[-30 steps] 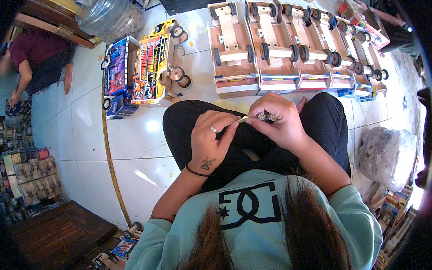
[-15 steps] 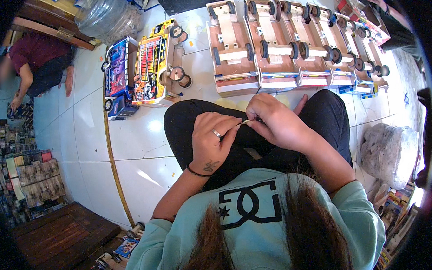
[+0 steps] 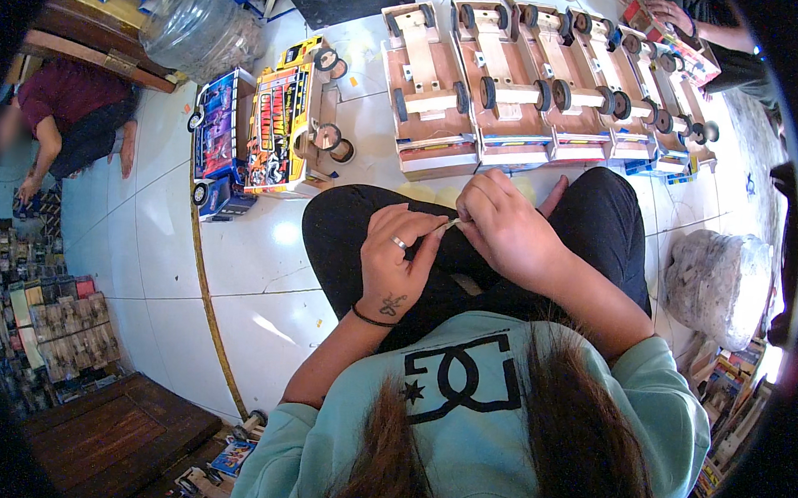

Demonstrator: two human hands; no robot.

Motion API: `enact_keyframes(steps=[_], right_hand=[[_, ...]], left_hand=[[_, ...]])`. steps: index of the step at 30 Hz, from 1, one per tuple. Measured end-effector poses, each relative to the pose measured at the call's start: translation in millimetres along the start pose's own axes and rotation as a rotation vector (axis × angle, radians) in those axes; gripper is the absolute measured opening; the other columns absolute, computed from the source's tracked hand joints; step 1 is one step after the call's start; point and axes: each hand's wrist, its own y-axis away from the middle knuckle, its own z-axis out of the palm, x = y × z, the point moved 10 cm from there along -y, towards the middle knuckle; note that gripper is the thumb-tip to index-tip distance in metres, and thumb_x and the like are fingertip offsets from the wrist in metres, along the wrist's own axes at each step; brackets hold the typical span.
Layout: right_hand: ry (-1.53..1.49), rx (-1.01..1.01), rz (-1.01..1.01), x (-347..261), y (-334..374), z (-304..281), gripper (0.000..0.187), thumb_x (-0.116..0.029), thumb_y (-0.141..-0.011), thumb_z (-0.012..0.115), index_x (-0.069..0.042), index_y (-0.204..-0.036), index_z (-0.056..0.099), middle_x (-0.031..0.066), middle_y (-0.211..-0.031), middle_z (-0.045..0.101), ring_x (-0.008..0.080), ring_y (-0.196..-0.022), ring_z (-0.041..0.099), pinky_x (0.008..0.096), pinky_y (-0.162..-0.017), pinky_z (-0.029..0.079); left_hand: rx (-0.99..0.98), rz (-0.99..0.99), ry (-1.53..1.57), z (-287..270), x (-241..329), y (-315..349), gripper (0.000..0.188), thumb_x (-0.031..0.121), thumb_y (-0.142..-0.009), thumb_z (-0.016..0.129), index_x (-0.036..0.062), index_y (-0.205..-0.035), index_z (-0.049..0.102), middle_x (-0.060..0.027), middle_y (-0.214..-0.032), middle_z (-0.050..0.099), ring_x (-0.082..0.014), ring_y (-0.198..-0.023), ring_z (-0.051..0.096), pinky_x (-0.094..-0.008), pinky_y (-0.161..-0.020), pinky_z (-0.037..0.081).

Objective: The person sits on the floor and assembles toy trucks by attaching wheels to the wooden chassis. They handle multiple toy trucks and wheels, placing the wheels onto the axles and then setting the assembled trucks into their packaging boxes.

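Above my lap, both hands meet fingertip to fingertip over a small pale sliver (image 3: 453,223); it is too small to name. My left hand (image 3: 397,249), with a ring and a dark wristband, pinches one end between thumb and fingers. Opposite it, my right hand (image 3: 507,225) is closed at the other end, its fingertips partly hidden behind the knuckles. Beyond my knees, several wooden toy trucks (image 3: 428,86) lie wheels up in a row. To their left, a yellow toy truck (image 3: 275,123) and a blue toy truck (image 3: 219,139) lie on their sides.
A clear plastic jar (image 3: 195,31) stands at the far left, near a person in a maroon shirt (image 3: 71,101). Another person's hand (image 3: 672,13) is at the far right. A plastic-wrapped bundle (image 3: 718,285) sits right of my knee; a dark wooden panel (image 3: 115,437) lies lower left.
My right hand has turned slightly at the sliver, while my left hand has barely shifted. At the far right, the other person's hand has moved onto a red box-like toy.
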Motion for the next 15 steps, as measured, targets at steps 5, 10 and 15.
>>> enact_keyframes(steps=[5, 10, 15], right_hand=[[0.041, 0.007, -0.022, -1.9, 1.5, -0.9, 0.027, -0.001, -0.07, 0.066, -0.002, -0.088, 0.045, 0.0129, -0.089, 0.048, 0.0329, -0.09, 0.049, 0.0412, -0.081, 0.042], [0.012, 0.021, -0.03, -0.5, 3.4, -2.7, 0.027, 0.0, -0.07, 0.065, -0.002, -0.088, 0.045, 0.0128, -0.09, 0.049, 0.0327, -0.09, 0.05, 0.0412, -0.081, 0.042], [0.04, 0.021, -0.032, 0.6, 5.6, -2.5, 0.027, 0.0, -0.07, 0.065, -0.001, -0.089, 0.046, 0.0127, -0.09, 0.05, 0.0326, -0.09, 0.05, 0.041, -0.081, 0.042]], left_hand=[[0.002, -0.029, 0.074, 2.1, -3.8, 0.4, 0.004, 0.003, -0.081, 0.066, 0.0022, -0.085, 0.067, -0.01, -0.086, 0.069, -0.0238, -0.083, 0.065, -0.0421, -0.092, 0.047], [-0.009, -0.085, 0.108, 5.8, -6.3, 1.2, 0.007, 0.002, -0.08, 0.066, 0.0012, -0.088, 0.067, -0.0113, -0.088, 0.069, -0.0262, -0.091, 0.066, -0.0401, -0.091, 0.048], [-0.005, -0.111, 0.126, 8.5, -6.5, 2.2, 0.009, 0.002, -0.081, 0.067, 0.001, -0.09, 0.067, -0.0115, -0.089, 0.069, -0.0283, -0.095, 0.065, -0.0383, -0.091, 0.048]])
